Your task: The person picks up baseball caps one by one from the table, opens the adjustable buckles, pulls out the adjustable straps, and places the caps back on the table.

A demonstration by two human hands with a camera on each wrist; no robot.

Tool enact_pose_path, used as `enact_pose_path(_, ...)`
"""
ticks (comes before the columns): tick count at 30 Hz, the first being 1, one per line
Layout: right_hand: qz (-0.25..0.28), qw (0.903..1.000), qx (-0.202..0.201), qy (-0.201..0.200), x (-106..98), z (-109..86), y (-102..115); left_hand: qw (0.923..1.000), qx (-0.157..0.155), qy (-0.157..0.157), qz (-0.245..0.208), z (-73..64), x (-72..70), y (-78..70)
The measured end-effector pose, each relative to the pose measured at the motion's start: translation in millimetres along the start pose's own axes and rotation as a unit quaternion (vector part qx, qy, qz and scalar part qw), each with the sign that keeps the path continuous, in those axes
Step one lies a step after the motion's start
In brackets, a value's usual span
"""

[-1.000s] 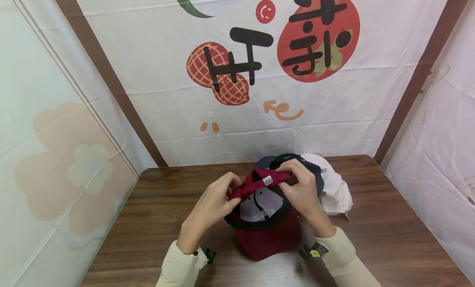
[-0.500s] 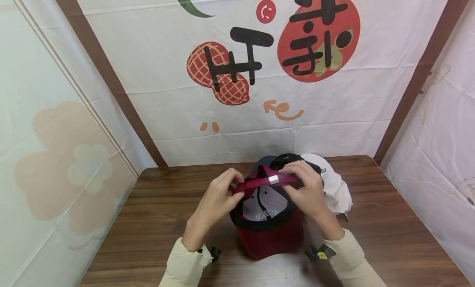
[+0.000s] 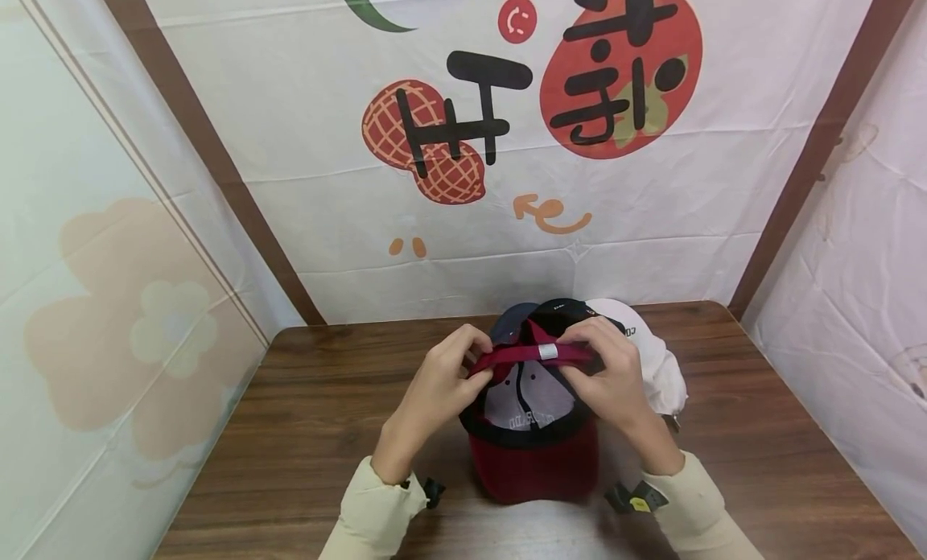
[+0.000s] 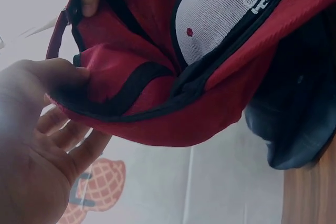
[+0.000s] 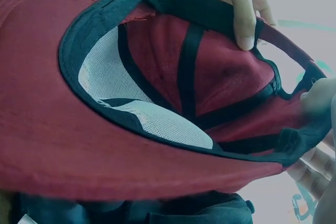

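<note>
A dark red baseball cap (image 3: 536,467) is held up above the table, brim toward me and its inside facing up. My left hand (image 3: 443,383) pinches the left side of its back edge between thumb and fingers. On the opposite side my right hand (image 3: 611,379) pinches the rim the same way. Between the hands runs the back strap (image 3: 517,353) with a small pale tag. In the right wrist view the opening above the strap (image 5: 286,43) shows. Black sweatband and pale mesh lining (image 4: 210,19) appear inside the cap in the left wrist view.
Behind the red cap lie a navy cap (image 3: 512,323), a black cap (image 3: 561,309) and a white cap (image 3: 655,359), partly overlapping. They rest near the back edge of the wooden table (image 3: 304,431). A printed white cloth (image 3: 311,182) hangs behind it.
Both hands have moved slightly right with the red cap. Its back strap has turned from slanted to nearly level. The caps behind have not moved.
</note>
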State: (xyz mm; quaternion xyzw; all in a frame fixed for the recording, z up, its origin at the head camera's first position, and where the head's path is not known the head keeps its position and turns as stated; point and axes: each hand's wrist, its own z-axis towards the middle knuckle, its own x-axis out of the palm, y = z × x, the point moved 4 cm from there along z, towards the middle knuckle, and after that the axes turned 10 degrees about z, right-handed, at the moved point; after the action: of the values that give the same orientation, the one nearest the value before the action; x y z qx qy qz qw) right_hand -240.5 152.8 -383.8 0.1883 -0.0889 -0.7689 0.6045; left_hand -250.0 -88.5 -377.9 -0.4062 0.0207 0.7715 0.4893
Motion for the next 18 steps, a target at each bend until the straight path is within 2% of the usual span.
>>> enact_pose_path(5,0.003,1.0,0.0,-0.002,0,-1.1,-2,0.9999,-0.013,0.002,0.009,2.5,7.8,2.7)
enact_pose_path(11,-0.012,0.9999,0.006,-0.004,-1,-3.3,-5,0.9996,-0.009,0.009,0.024,5.1,16.2,1.9)
enact_pose_path(15,-0.024,0.9993,0.028,0.004,-1,-5.6,-7,0.9994,-0.005,0.02,0.026,6.9,19.8,-2.2)
enact_pose_path(18,-0.032,0.9984,0.045,0.012,-2,-7.4,-7,0.9993,0.01,0.021,0.03,8.9,21.2,-6.6)
